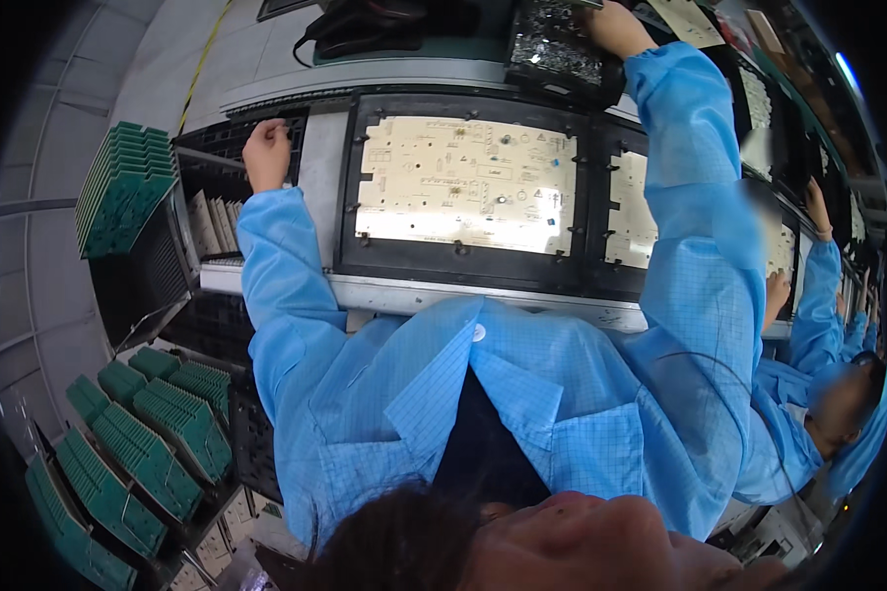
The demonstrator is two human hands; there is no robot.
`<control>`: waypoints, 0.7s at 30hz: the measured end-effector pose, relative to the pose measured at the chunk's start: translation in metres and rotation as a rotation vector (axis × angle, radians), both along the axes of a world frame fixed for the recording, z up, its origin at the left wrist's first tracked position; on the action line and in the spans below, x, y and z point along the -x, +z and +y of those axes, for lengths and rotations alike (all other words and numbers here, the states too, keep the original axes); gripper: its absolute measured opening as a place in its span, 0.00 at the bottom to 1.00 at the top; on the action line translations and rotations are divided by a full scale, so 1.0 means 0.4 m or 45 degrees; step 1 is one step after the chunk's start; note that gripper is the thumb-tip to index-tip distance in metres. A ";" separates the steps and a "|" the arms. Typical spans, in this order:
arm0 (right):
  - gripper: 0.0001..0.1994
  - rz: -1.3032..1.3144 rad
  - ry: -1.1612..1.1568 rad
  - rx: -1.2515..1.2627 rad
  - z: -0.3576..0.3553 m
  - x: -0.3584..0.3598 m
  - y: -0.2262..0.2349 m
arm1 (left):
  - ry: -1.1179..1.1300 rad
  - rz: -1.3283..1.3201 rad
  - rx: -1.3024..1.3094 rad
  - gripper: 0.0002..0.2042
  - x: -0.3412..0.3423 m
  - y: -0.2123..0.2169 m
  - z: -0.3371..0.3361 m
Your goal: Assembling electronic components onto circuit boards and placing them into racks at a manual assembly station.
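A cream circuit board (463, 182) with a few small parts on it lies in a black frame (343, 222) in front of me. My left hand (268, 155) is to the left of the frame, above a black slotted rack; its fingers are curled together, and anything between them is too small to make out. Up at the far right, my right hand (618, 30) reaches to the edge of a black bin (559, 44) full of small shiny parts. Its fingertips are partly hidden there, so their grip does not show.
A second framed board (629, 212) sits to the right, partly behind my right sleeve. Green boards stand stacked in racks at the left (128, 192) and lower left (148, 443). A dark cabled tool (360, 25) lies beyond the line. A co-worker in blue (808, 414) works at the right.
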State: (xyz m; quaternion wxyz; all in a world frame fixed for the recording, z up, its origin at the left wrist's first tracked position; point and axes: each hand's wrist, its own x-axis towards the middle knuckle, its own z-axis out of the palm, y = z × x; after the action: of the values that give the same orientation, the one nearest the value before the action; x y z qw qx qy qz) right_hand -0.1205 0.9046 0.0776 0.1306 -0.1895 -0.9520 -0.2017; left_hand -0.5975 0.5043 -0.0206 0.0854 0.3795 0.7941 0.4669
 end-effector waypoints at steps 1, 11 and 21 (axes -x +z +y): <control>0.09 0.185 0.316 -0.289 0.018 0.018 -0.016 | 0.031 0.058 0.043 0.10 0.006 -0.003 -0.013; 0.09 0.117 -0.193 0.331 -0.172 -0.001 0.083 | -0.019 -0.054 0.165 0.10 -0.044 0.047 -0.009; 0.09 0.147 -0.008 0.638 -0.439 -0.021 0.151 | -0.155 -0.021 0.242 0.10 -0.076 0.063 -0.011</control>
State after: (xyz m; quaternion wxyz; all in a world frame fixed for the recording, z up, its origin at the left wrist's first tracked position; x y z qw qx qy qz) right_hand -0.1119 0.7290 0.1381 0.1330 -0.2303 -0.9626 0.0513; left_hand -0.5672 0.4997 0.0044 0.1557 0.4133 0.8097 0.3864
